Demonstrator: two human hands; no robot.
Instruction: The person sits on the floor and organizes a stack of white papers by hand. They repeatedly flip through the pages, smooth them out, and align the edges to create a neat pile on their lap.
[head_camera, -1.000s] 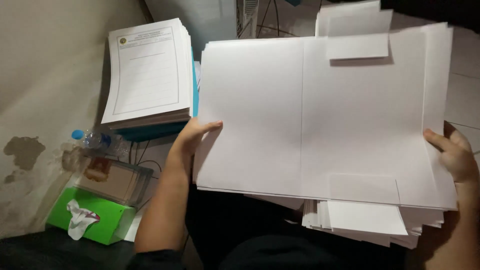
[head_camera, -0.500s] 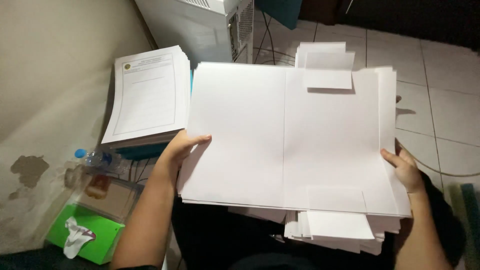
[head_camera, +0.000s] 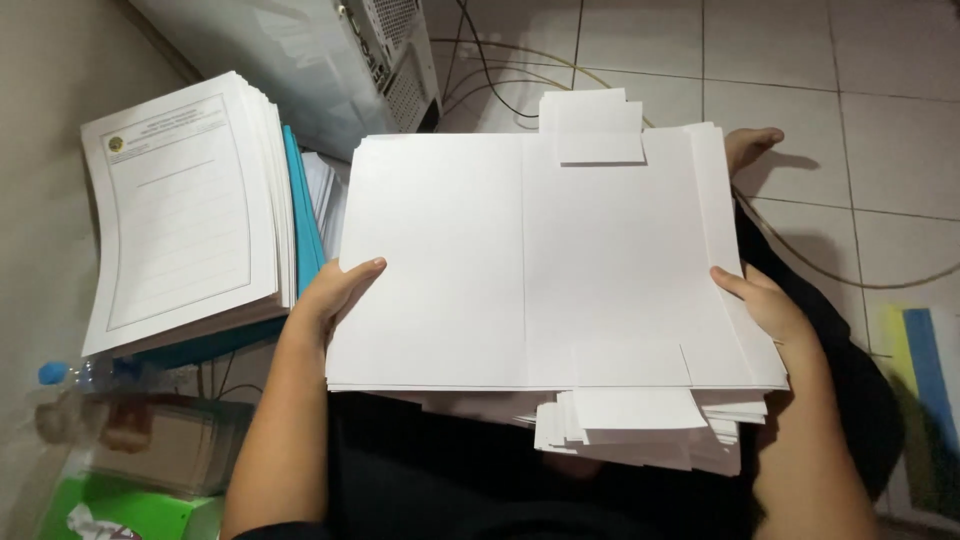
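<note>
Here, in the head view, both hands grip a thick stack of white die-cut card sheets (head_camera: 540, 260), each sheet creased down its middle and cut with tabs at the far and near edges. The stack is held roughly level over the person's dark-clothed lap, just above the tiled floor (head_camera: 850, 120). The left hand (head_camera: 335, 295) clasps the stack's left edge, thumb lying on the top sheet and fingers hidden beneath. The right hand (head_camera: 765, 305) clasps the right edge the same way, thumb on top, fingers tucked under the sheets. A bare foot (head_camera: 750, 145) shows just past the far right corner of the stack. To the left, well apart from the hands, a pile of printed forms (head_camera: 180, 210) rests on blue folders (head_camera: 302, 215). A white computer case (head_camera: 330, 70) with cables stands beyond. At lower left sit a plastic bottle with a blue cap (head_camera: 70, 375) and a green tissue box (head_camera: 120, 510).
</note>
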